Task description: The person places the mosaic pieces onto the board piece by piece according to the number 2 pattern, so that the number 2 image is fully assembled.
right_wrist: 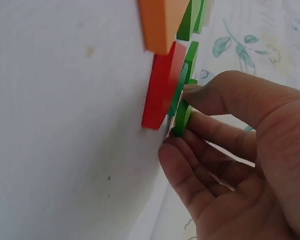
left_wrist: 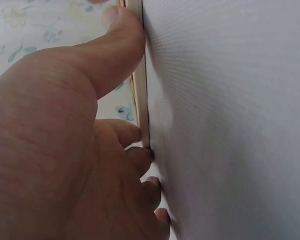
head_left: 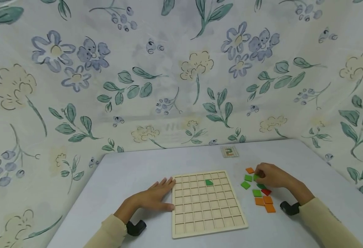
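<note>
The only marking is on a small square card [head_left: 230,152] at the table's far side, a green and brownish figure resembling a 2, too small to read surely; the green piece [right_wrist: 183,119] is between the thumb and fingers of the right hand [head_left: 272,175], which pinches it at the loose tiles' far end; in the right wrist view it shows nearly edge-on, its long axis steep and leaning slightly right at the top; a red tile [head_left: 265,192] and orange tiles [head_left: 270,208] lie nearby, nearer the person; the left hand [head_left: 155,198] lies with fingers extended and thumb apart, touching the left edge of the gridded board [head_left: 210,232]; that edge points away from the person; on the board lies a darker green tile [head_left: 209,182], one side rounded.
</note>
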Tool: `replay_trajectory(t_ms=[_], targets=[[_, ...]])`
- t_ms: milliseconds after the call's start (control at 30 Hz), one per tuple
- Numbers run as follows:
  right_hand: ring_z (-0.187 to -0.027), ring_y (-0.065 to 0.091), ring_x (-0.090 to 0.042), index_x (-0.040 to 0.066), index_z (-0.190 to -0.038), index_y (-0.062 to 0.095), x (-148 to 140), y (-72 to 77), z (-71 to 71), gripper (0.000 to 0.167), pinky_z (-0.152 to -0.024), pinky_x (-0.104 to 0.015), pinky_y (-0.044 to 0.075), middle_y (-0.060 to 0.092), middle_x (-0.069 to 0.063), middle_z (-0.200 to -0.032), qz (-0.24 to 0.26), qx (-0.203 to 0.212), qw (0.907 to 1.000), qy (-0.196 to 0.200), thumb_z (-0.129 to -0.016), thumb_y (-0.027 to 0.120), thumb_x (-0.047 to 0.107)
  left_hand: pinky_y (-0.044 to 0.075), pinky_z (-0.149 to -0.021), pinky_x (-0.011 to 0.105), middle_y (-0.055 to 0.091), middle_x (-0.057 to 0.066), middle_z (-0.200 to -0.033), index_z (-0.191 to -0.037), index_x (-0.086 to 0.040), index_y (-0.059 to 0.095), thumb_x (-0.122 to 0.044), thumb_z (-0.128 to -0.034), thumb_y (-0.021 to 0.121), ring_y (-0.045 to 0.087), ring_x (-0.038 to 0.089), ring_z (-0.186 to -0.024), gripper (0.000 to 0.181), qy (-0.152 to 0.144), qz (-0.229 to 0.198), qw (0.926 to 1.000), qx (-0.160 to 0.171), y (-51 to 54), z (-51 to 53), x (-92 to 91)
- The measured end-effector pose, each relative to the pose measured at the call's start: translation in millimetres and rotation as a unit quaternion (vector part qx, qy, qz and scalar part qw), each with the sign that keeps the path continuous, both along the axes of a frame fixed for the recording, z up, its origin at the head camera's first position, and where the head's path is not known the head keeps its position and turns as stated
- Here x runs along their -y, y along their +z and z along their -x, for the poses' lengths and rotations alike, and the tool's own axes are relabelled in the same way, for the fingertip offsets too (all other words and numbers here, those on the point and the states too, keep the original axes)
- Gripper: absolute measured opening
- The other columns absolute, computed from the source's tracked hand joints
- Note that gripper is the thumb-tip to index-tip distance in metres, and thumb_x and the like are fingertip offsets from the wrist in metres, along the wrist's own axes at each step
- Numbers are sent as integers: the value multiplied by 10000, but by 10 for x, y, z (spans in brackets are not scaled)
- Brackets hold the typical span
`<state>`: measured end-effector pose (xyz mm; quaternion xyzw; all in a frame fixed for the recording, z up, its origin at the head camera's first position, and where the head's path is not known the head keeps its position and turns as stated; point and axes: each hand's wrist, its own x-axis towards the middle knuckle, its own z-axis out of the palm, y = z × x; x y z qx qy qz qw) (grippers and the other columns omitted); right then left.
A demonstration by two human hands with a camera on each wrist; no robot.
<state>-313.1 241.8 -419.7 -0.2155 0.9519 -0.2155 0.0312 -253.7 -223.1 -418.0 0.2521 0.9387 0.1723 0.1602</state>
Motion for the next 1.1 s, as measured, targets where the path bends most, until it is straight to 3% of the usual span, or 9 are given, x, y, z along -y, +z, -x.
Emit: replay_trajectory(t_ms=[400, 1100], targets=[[-793, 547, -144, 33, -1009, 707, -4, 14, 41, 171, -730, -303, 532, 650, -9, -893, 207, -77, 9997, 45, -854, 736, 98, 68, -1253, 581, 99, 143, -1684, -1605, -66, 149, -584, -912, 628, 52, 374, -1561, 989, 48, 10, 10000, 2, -5, 0, -2], [-760, 536, -98, 61, -971, 737, 44, 23, 1, 142, -674, -215, 515, 630, 23, -865, 391, -456, 9974, 389, -833, 769, 72, 65, -1256, 573, 104, 134, -1685, -1605, -71, 158, -567, -911, 642, 52, 363, -1564, 981, 92, 34, 9999, 50, 22, -15, -28]])
